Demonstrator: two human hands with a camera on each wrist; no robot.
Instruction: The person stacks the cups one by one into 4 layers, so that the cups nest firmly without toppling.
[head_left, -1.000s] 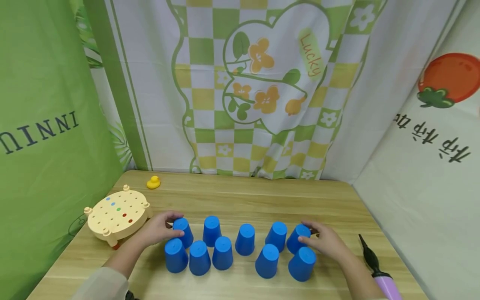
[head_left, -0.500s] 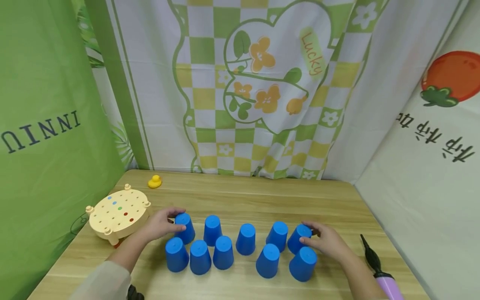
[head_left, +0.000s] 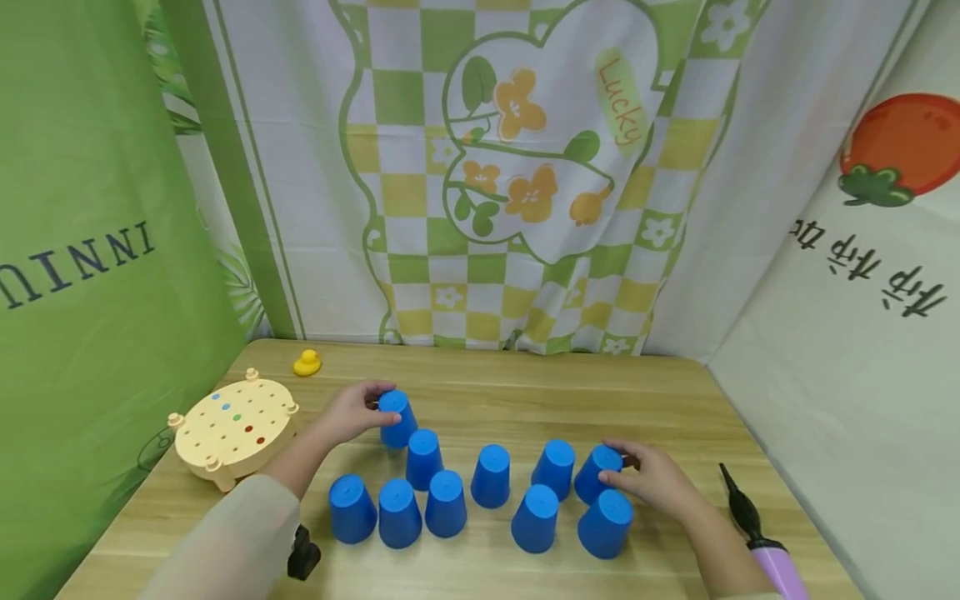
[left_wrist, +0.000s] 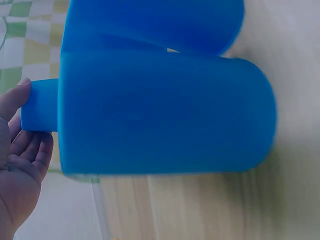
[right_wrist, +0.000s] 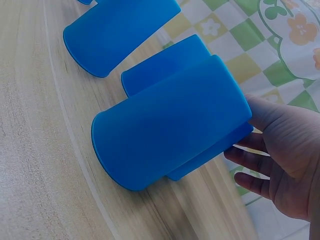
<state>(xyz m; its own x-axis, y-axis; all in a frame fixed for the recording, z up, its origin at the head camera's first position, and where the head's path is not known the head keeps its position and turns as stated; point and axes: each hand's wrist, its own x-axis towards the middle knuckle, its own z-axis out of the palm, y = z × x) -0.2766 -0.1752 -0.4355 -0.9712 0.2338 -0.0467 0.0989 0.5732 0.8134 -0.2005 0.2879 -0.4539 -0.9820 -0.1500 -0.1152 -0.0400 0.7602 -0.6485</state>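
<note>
Several blue plastic cups stand upside down across the table. My left hand (head_left: 356, 414) grips a blue cup (head_left: 397, 421) between thumb and fingers, behind the left cluster. In the left wrist view this gripped cup (left_wrist: 41, 105) shows past a large nearer cup (left_wrist: 165, 115), which hides part of it. My right hand (head_left: 652, 479) holds the back right cup (head_left: 597, 475) around its upper part. From the right wrist, the fingers (right_wrist: 255, 162) show at that cup's base, and a nearer cup (right_wrist: 170, 125) covers most of it.
On the left stands a cream pegboard (head_left: 238, 425) with short legs pointing up, and a yellow rubber duck (head_left: 307, 363) sits behind it. A purple hand pump (head_left: 772, 558) lies at the right edge. A patterned curtain (head_left: 510, 250) hangs behind the table.
My left hand has moved its cup away from the left group, backward and to the right, behind the neighbouring cup. My right hand and its cup have stayed in place.
</note>
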